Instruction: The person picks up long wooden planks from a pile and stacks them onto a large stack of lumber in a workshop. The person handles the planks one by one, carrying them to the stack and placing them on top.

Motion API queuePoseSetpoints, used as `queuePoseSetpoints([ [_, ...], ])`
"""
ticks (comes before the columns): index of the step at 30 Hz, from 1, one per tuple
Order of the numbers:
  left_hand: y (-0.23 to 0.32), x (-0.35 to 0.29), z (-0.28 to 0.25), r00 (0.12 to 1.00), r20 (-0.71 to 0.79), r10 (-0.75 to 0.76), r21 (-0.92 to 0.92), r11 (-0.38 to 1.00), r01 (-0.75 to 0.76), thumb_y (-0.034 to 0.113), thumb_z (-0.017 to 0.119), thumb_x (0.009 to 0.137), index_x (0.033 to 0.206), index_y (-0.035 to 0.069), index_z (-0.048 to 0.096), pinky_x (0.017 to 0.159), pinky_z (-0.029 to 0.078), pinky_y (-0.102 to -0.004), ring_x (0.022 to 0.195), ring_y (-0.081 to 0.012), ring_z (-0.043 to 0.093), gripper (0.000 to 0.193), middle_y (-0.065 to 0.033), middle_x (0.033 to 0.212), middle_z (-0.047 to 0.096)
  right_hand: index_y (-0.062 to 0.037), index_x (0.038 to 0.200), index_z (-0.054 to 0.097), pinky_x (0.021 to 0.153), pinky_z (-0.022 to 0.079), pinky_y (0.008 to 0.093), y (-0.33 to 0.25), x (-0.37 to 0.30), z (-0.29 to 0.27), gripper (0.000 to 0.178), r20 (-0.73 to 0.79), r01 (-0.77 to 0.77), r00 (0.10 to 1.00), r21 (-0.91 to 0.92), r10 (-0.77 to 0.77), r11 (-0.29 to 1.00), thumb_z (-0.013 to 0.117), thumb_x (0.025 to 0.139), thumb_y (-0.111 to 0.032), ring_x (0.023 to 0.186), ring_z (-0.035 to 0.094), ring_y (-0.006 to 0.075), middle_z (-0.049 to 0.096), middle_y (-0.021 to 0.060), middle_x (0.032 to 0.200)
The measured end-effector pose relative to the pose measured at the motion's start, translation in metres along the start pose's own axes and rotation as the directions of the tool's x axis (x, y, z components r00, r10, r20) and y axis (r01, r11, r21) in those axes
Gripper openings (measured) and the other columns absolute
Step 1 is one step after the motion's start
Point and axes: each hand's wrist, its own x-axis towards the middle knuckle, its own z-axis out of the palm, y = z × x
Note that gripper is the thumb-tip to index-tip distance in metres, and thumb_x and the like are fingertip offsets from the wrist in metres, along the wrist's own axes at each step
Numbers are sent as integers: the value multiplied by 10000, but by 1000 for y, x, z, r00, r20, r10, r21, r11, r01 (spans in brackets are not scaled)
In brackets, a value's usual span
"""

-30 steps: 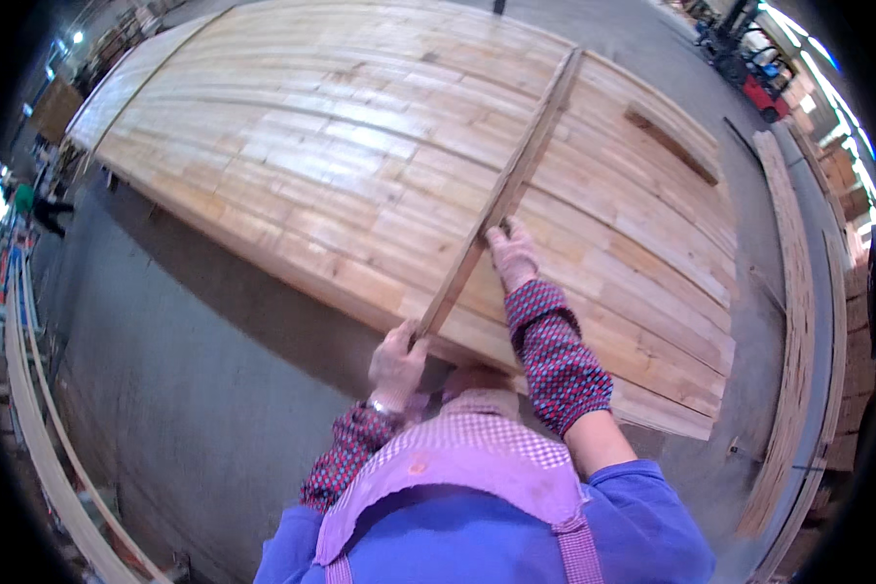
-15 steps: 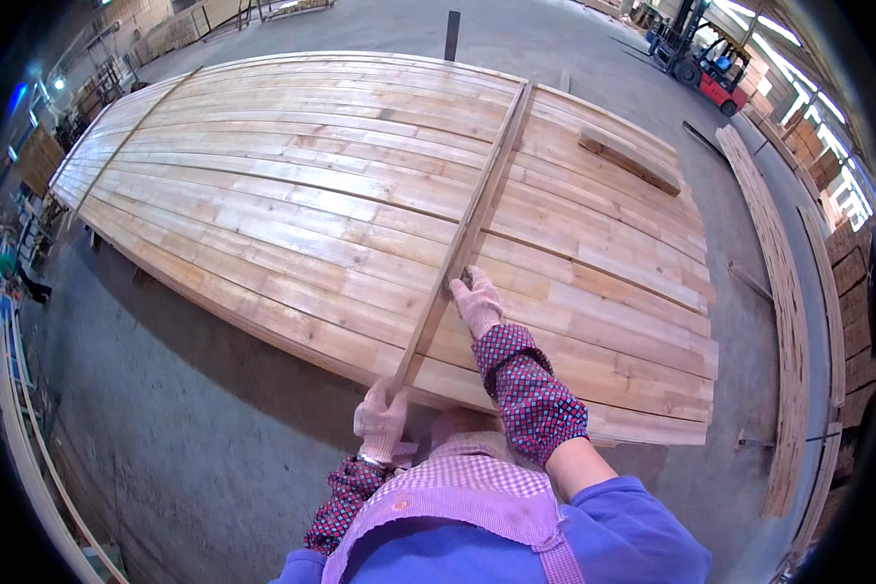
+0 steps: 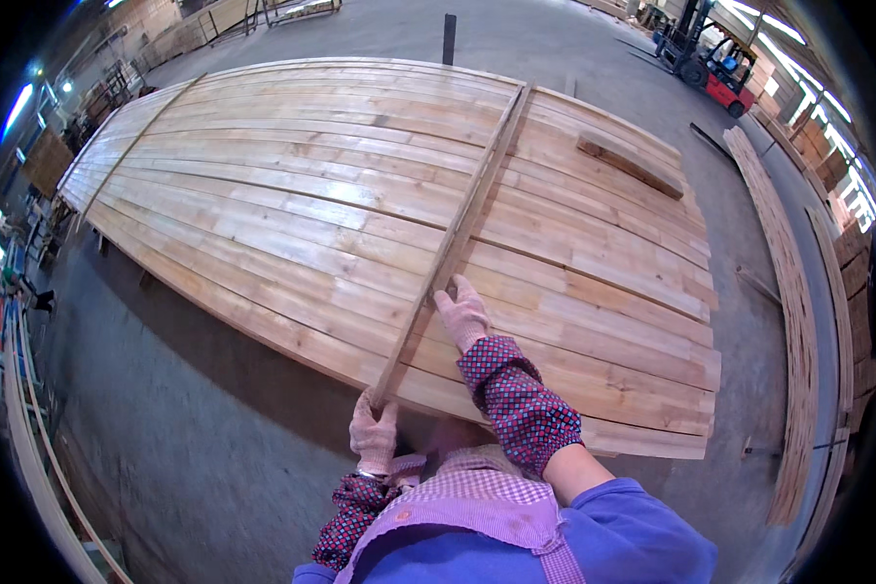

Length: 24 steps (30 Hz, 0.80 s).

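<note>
A broad stack of light planks (image 3: 292, 224) lies in front of me, its boards running side by side. Across them rests a long, narrow wooden strip (image 3: 464, 219), from the far edge to the near edge. My left hand (image 3: 373, 433), in a pale knitted glove, is closed around the strip's near end at the stack's edge. My right hand (image 3: 463, 313), gloved alike, is beside the strip's right side, fingers apart, the tips at or very near its edge. I cannot tell whether they press on it.
A short wood block (image 3: 630, 165) lies on the boards at the right. A second strip (image 3: 141, 141) crosses the far left end. Behind the stack stands a dark post (image 3: 449, 39). Long boards (image 3: 774, 321) lie on the floor at right; a red forklift (image 3: 725, 78) stands far right.
My right hand has shifted slightly toward me and left along the strip, its fingers now more spread. The left hand stays at the strip's near end. The whole view has shifted a little.
</note>
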Motion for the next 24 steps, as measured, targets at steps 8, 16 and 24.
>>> queuePoseSetpoints([
  [8,-11,-22,11,987,-135,-83,116,988,99,214,703,818,1356,9,470,967,459,-372,1123,-318,590,620,-207,1261,588,5,1281,505,902,478,384,5,8,-2,500,6,53,999,148,-54,988,618,873,-260,1045,620,323,645,217,1128],
  [16,37,-113,-39,889,83,-451,13,892,452,296,665,809,1361,4,460,900,506,-370,1020,-289,656,657,-191,1130,658,-71,1246,576,971,471,359,14,-44,-38,335,363,605,794,-550,-488,576,484,929,-125,1207,527,342,511,218,1328],
  [24,-22,-235,-88,932,-174,-319,-64,948,313,351,626,861,1307,33,537,964,466,-405,1103,-341,607,555,-198,1366,510,-7,1346,453,603,447,301,-61,-181,-54,521,212,-166,972,320,100,933,566,909,-266,673,514,156,549,44,806],
])
